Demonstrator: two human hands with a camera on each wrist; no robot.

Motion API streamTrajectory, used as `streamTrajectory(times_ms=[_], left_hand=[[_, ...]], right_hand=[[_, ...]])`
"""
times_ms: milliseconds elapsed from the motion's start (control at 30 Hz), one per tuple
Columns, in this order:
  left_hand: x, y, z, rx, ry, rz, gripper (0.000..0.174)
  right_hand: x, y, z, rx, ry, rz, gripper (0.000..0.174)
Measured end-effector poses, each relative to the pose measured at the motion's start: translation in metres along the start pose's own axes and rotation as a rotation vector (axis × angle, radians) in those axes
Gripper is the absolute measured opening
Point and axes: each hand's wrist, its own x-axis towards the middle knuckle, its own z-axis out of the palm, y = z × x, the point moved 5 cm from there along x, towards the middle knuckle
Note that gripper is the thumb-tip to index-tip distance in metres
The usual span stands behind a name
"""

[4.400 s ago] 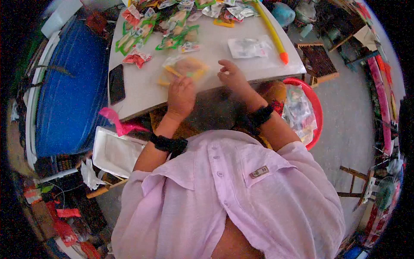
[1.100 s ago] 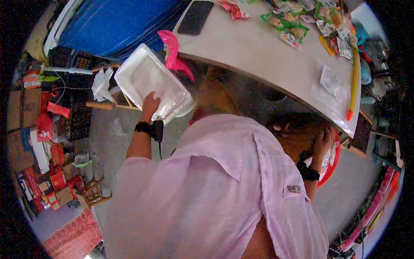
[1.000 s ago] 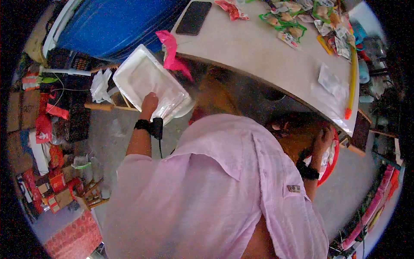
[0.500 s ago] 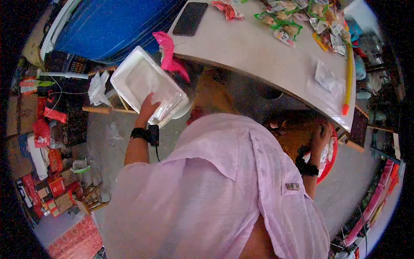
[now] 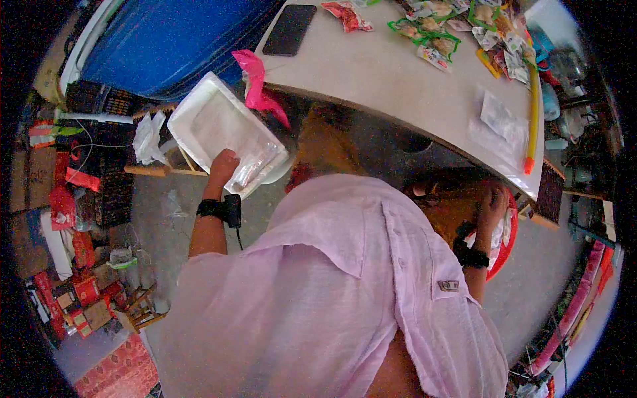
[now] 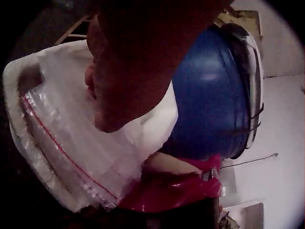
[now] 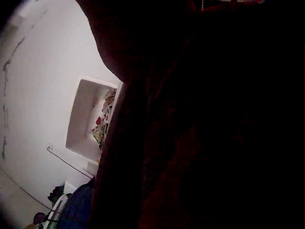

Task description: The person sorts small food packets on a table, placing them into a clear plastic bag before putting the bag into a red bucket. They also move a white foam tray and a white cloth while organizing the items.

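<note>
In the head view, my left hand [image 5: 223,169] is over a white foam box [image 5: 189,106] below the table's left end. The box holds clear zip bags [image 5: 255,162]. In the left wrist view, the fingers [image 6: 90,83] are bunched and curled against the top zip bag [image 6: 71,124], which has a red seal line. My right hand [image 5: 494,205] rests loosely on the knee, beside a red basin [image 5: 509,242], and holds nothing. The right wrist view is mostly dark.
The white table [image 5: 398,86] bears a phone [image 5: 290,30], several green-edged snack packets [image 5: 438,43], flat clear bags [image 5: 501,119] and a yellow stick [image 5: 533,119] with an orange tip. A pink bag [image 5: 255,86] hangs at the table corner. A blue tub [image 5: 179,50] stands behind the box.
The hands have left the table, where the left touched a yellow-edged packet. The left went to the foam box, its fingers spreading and bunching over the bags; the right went to the knee.
</note>
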Motion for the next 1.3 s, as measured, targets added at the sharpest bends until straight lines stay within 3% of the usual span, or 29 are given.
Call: streamTrajectory(times_ms=[33,133,233,333,467,500,633,667,700,767,833,900,967,1000,1033,1100,1200,1300], left_hand=[[-0.001,0.006,-0.007,0.008,-0.005,0.014,0.022],[-0.006,0.031,-0.034,-0.106,-0.069,-0.206,0.018],[-0.006,0.030,-0.049,-0.142,0.104,-0.197,0.017],[-0.007,0.019,-0.082,-0.009,0.587,-0.233,0.016],[-0.001,0.073,-0.171,0.056,0.854,-0.272,0.016],[0.007,0.070,-0.178,0.121,0.929,0.003,0.017],[0.050,0.179,-0.211,-0.243,0.737,-0.001,0.022],[0.061,0.199,-0.208,-0.300,0.666,0.004,0.023],[0.076,0.225,-0.203,-0.227,0.659,0.219,0.026],[0.100,0.273,-0.172,-0.412,0.439,0.234,0.029],[0.116,0.320,-0.137,-0.497,0.329,0.295,0.029],[0.122,0.362,-0.113,-0.490,0.198,0.362,0.030],[0.133,0.392,-0.082,-0.532,0.048,0.332,0.031],[0.136,0.403,-0.070,-0.551,-0.038,0.308,0.032],[0.138,0.412,-0.065,-0.564,-0.018,0.327,0.033],[0.141,0.426,-0.057,-0.589,0.023,0.364,0.035],[0.137,0.436,-0.054,-0.565,0.011,0.362,0.040],[0.115,0.445,-0.064,-0.378,-0.018,0.405,0.043]], right_hand=[[0.000,0.000,0.000,-0.029,0.005,-0.005,0.019],[-0.002,0.001,0.001,-0.081,0.003,-0.027,0.019],[-0.002,0.004,0.000,-0.073,-0.011,-0.043,0.020],[-0.003,0.007,0.001,-0.051,-0.007,-0.007,0.020],[-0.001,0.003,-0.001,0.068,-0.046,0.175,0.016],[0.000,0.001,-0.003,0.101,-0.049,0.247,0.015],[0.011,-0.009,-0.022,0.208,0.027,0.224,0.015],[0.008,0.005,-0.013,0.428,0.093,0.367,0.014],[0.018,-0.005,-0.012,0.401,0.029,0.337,0.018],[0.041,-0.039,-0.009,0.347,-0.106,0.277,0.025],[0.066,-0.096,-0.022,0.581,-0.237,0.398,0.026],[0.077,-0.099,0.025,0.937,-0.240,0.298,0.028],[0.095,-0.140,0.039,1.086,-0.242,0.386,0.032],[0.106,-0.148,0.057,0.991,-0.321,0.322,0.034],[0.115,-0.155,0.075,0.894,-0.399,0.258,0.035],[0.126,-0.189,0.077,1.078,-0.433,0.357,0.037],[0.136,-0.196,0.104,1.129,-0.504,0.389,0.036],[0.144,-0.184,0.139,1.067,-0.384,0.296,0.029]])
